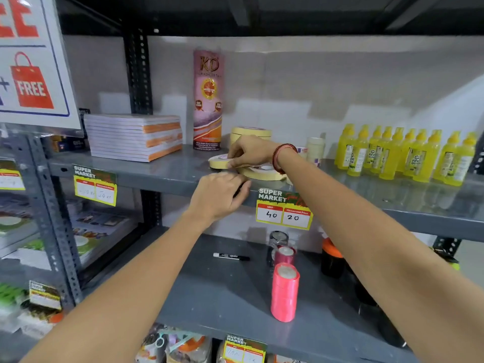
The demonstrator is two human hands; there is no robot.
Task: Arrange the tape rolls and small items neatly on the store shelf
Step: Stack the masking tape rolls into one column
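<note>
On the grey middle shelf (157, 176), my right hand (248, 151) pinches a thin cream tape roll (218, 161) lying flat near the front. A wider cream roll (264, 172) lies under my right wrist, and more cream rolls (251, 132) are stacked behind my hand. My left hand (220, 196) is curled at the shelf's front edge, fingers closed; whether it holds anything is hidden. A tall pink KD tape pack (208, 100) stands upright behind the rolls. A small pale roll (315, 149) stands to the right.
A stack of white-and-orange notepads (133, 137) sits at left, and several yellow glue bottles (403, 155) at right. On the lower shelf stand pink ribbon spools (285, 292), a black marker (230, 256) and dark jars (332, 260). Price tags (284, 212) hang from the shelf edges.
</note>
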